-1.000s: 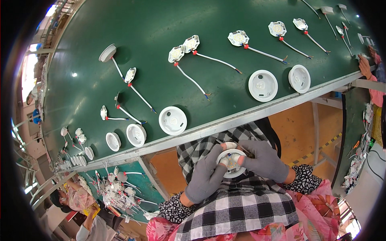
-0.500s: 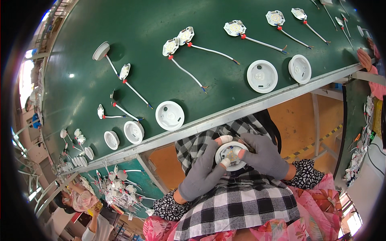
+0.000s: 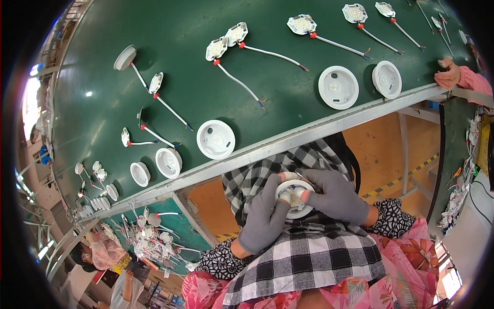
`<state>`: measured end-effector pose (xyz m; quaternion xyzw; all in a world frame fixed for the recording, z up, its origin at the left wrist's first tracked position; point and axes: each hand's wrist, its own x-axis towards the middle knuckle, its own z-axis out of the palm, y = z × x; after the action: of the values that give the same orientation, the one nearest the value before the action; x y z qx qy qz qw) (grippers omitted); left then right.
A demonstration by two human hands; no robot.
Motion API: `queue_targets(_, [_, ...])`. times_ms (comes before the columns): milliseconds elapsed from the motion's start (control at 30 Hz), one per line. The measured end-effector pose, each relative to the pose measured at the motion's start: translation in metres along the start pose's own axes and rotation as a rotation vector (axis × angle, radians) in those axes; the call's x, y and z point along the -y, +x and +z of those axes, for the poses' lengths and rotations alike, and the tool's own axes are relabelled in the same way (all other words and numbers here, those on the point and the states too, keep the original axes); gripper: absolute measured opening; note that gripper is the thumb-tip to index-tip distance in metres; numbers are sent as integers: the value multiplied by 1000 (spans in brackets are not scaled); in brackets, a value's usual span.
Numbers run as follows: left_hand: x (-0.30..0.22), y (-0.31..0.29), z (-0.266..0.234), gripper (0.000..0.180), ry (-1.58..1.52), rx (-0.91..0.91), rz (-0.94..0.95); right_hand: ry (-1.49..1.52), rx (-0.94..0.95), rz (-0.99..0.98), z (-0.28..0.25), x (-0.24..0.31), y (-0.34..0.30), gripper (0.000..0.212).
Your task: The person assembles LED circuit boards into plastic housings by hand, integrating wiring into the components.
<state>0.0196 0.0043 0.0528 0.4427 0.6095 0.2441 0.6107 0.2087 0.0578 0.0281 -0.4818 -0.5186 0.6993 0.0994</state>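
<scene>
Over my lap, both hands hold a white round lamp housing (image 3: 297, 211) with an LED board set inside it. My left hand (image 3: 265, 213), in a grey glove with pale covered fingertips, is closed round the housing's left rim, its thumb pressing inside. From the right, my gloved right hand (image 3: 337, 198) grips the far right rim, and its thumb also reaches in over the board. The thumbs hide much of the board. Nearest on the bench edge is an upturned white housing (image 3: 215, 149) showing its hollow inside.
Along the green bench (image 3: 170, 46) lie LED boards with white cables (image 3: 301, 24) and more white housings (image 3: 338, 98). A metal edge (image 3: 267, 148) separates bench from lap. At lower left is a heap of wired boards (image 3: 154, 239); another person's hand (image 3: 447, 73) rests at far right.
My thumbs have shifted inward over the board, and both hands stay on the housing. The other person's hand at the far right has changed from outstretched to curled on the bench edge.
</scene>
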Motion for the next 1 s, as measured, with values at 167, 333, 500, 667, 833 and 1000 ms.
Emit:
queue_targets(167, [3, 4, -6, 45, 7, 87, -67, -125, 110, 126, -6, 4, 3, 39])
queue_targets(333, [-1, 10, -10, 51, 22, 175, 19, -113, -35, -25, -1, -1, 3, 31])
queue_targets(500, [0, 14, -8, 60, 207, 120, 9, -181, -12, 24, -4, 9, 2, 34])
queue_targets(667, [3, 14, -9, 58, 126, 151, -7, -168, 26, 80, -2, 8, 0, 39])
queue_targets(833, [1, 14, -8, 54, 100, 155, 49, -106, -67, -11, 2, 5, -1, 27])
queue_targets(1000, [2, 9, -2, 42, -231, 102, -82, -138, -87, 34, -3, 19, -2, 27])
